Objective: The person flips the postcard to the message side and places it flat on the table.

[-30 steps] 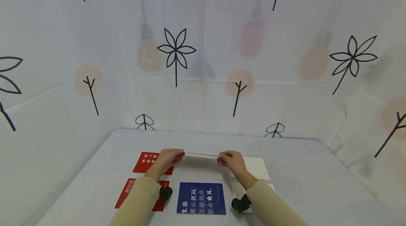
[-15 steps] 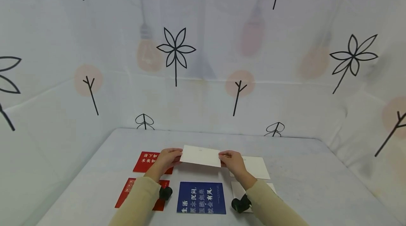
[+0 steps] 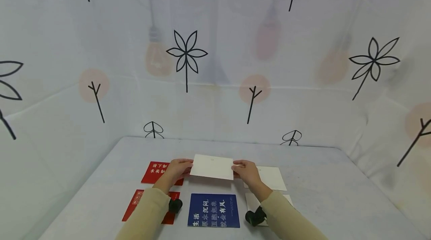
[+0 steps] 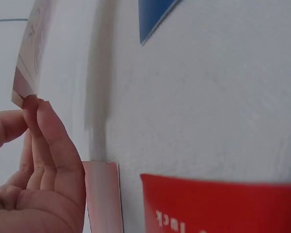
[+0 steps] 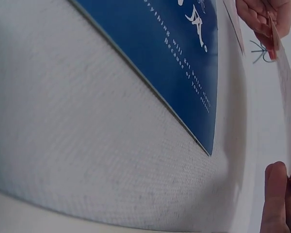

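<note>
Between both hands a white card [image 3: 212, 167] is held up above the table, its plain side with a tiny mark facing the head view. My left hand [image 3: 176, 171] pinches its left edge between thumb and fingers. At the opposite edge my right hand [image 3: 248, 172] pinches it the same way. The left wrist view shows the card's other side [image 4: 31, 53] with a faint pinkish print. Nearer to me, below the held card, a blue card [image 3: 213, 211] with white lettering lies flat.
On the left lie two red cards, the far one [image 3: 151, 174] and the near one [image 3: 133, 206], partly hidden by my left arm. To the right lie two white cards, the far one [image 3: 272, 178] and the near one [image 3: 251, 202], partly behind my right arm. A patterned cloth [image 3: 215, 113] hangs behind the table.
The held card was edge-on a second ago, then tilted so its white side faces the head view. Since then it has shifted only slightly. The cards on the table have stayed put.
</note>
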A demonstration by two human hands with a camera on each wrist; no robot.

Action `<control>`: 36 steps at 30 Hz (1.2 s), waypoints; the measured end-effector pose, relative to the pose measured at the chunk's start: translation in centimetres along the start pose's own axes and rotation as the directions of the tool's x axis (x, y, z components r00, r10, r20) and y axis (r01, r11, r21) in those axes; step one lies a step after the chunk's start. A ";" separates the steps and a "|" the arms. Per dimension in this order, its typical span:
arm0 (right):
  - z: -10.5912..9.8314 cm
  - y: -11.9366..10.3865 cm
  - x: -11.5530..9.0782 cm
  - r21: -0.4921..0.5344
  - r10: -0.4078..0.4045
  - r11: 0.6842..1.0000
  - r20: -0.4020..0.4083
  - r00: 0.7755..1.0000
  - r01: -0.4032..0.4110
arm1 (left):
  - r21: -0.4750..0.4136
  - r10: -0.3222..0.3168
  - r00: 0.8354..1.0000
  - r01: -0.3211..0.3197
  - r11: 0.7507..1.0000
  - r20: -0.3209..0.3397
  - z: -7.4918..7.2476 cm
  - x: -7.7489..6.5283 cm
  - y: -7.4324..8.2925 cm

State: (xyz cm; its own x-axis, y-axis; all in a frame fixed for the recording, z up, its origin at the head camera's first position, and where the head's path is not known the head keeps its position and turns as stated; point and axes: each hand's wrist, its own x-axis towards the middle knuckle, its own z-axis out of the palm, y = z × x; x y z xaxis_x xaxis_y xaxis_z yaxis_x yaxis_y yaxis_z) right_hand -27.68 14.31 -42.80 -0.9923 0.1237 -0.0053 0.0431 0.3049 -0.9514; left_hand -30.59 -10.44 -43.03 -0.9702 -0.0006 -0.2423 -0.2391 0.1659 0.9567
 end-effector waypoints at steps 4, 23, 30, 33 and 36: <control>0.0 -0.1 0.0 -0.016 0.013 1.000 0.007 1.000 -0.013 | 0.061 0.016 1.000 -0.016 0.998 -0.006 0.0 -0.1 -0.1; 0.2 0.4 -0.1 -0.042 0.040 0.998 0.025 0.999 -0.038 | 0.238 0.032 0.997 -0.014 0.971 -0.073 0.6 -0.2 -0.4; 0.4 0.3 -0.3 -0.067 0.048 0.997 0.019 0.999 -0.047 | 0.298 0.056 0.996 -0.031 0.954 -0.076 0.8 -0.6 -0.2; 0.4 0.5 -0.2 -0.102 0.031 0.994 0.013 0.999 -0.029 | 0.328 0.061 0.995 -0.032 0.944 -0.077 0.8 -0.8 0.0; 0.5 0.8 -0.1 -0.127 0.012 0.992 0.011 1.000 -0.010 | 0.340 0.060 0.995 -0.031 0.940 -0.074 0.8 -1.0 0.1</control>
State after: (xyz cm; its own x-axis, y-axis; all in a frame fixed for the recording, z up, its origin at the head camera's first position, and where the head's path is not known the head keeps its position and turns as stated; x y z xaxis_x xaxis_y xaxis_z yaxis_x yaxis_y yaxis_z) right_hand -27.58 14.03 -43.70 -0.9929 0.1171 -0.0197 0.0677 0.4214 -0.9043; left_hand -29.61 -9.62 -42.78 -0.9831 -0.0640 -0.1718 -0.1808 0.4916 0.8518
